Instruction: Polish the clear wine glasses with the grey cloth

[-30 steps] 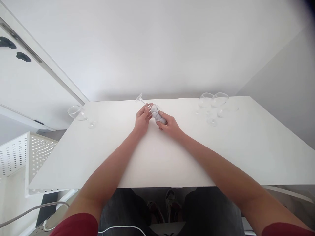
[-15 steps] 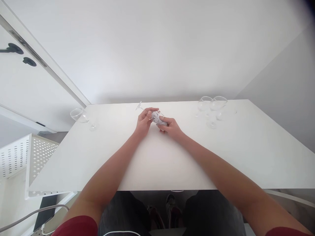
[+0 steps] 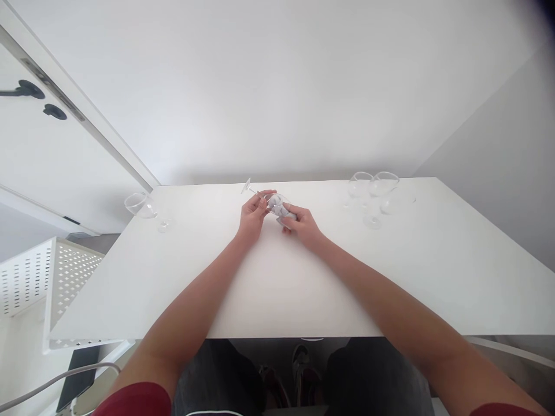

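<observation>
Above the middle of the table, a wine glass (image 3: 247,186) lies tilted on its side, its foot pointing up and left. My left hand (image 3: 252,215) is closed around the glass near the stem and lower bowl. A crumpled grey-white cloth (image 3: 277,205) fills the bowl of the glass. My right hand (image 3: 302,222) grips this cloth at the bowl's open end, thumb and fingers pinched on it. Part of the bowl is hidden behind my fingers and the cloth.
A wine glass (image 3: 163,224) stands at the table's left. Toward the back right, two upright wine glasses (image 3: 384,185) are grouped, with another clear glass (image 3: 392,204) lying beside them. The white table (image 3: 277,289) meets a wall behind. A perforated white cart (image 3: 71,271) stands at left.
The cloth has shifted slightly inside the bowl as my right hand moved a little. The glass has turned very slightly; my left hand keeps its hold.
</observation>
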The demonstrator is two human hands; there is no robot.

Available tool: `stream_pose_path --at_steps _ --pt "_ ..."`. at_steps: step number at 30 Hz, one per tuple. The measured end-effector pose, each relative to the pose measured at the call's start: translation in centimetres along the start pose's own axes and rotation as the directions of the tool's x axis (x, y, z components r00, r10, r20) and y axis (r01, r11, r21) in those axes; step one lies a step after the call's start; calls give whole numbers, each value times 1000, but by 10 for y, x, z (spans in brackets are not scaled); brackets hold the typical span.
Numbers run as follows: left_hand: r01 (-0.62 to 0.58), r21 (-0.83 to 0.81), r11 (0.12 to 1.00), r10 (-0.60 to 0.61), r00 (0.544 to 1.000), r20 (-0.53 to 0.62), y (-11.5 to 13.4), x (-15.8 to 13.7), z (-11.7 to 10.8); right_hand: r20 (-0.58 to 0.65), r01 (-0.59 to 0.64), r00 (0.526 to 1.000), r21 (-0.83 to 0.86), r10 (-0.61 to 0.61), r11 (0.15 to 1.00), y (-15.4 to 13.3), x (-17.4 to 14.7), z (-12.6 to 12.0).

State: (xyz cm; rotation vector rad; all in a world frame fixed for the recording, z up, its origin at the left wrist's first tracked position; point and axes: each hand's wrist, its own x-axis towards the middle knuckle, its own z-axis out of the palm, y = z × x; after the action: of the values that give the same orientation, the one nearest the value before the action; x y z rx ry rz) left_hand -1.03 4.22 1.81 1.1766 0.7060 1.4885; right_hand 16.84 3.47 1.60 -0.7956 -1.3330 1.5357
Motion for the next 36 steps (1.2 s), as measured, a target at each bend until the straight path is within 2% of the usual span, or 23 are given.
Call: stream_pose_path --at_steps 2,3,6,8,10,12,15,17,19,20,22,24,26,28,30,32,34,36 --pt "15 10 1000 -15 998 -56 -3 2 -3 -54 63 996 -115 -70 991 1 -2 7" --pt "23 11 1000 -22 997 -79 -5 2 -3 -36 55 998 -92 -58 994 0 -2 9" --pt "41 -3 999 -41 992 -117 -4 2 -4 123 -107 989 194 84 975 -4 0 9" --pt "41 -34 999 -44 996 -77 -1 1 -2 182 -199 973 372 139 906 -7 1 4" --pt "31 -78 996 -32 999 -4 3 -1 1 193 -218 970 440 145 871 -9 2 -1" --pt "14 -101 995 -10 999 45 6 -3 3 214 -209 967 377 134 902 -8 1 -4" --pt "2 -69 998 2 998 60 5 -3 4 167 -85 983 56 74 995 -4 0 -2" --pt "-3 -42 999 5 999 39 3 -2 3 121 59 992 -177 -38 982 0 0 2" --pt "-1 -39 999 1 1000 8 2 -1 1 127 178 981 -292 -146 940 1 1 7" --pt "3 -44 999 -3 1000 -4 2 0 1 135 202 976 -298 -168 933 1 1 9" --pt "25 -56 998 -25 1000 -10 2 0 0 136 154 983 -218 -127 964 0 1 10" --pt "51 -67 996 -51 999 8 4 0 0 163 13 987 -24 -9 1000 -3 1 8" --pt "61 -76 995 -58 998 38 6 -1 2 244 -126 967 182 80 975 -6 0 3" --pt "47 -80 996 -41 997 64 6 -2 2 314 -202 943 271 112 941 -7 0 -3" --pt "32 -67 997 -27 997 70 4 -2 2 301 -181 947 205 114 962 -7 1 -7" --pt "29 -48 998 -27 999 40 1 -1 1 198 -63 979 38 54 997 -5 2 -6" --pt "37 -36 999 -37 999 -10 -3 0 -1 81 61 995 -127 -51 990 -3 2 -2" --pt "44 -32 999 -45 998 -50 -7 2 -3 36 74 997 -172 -69 982 -2 2 2"
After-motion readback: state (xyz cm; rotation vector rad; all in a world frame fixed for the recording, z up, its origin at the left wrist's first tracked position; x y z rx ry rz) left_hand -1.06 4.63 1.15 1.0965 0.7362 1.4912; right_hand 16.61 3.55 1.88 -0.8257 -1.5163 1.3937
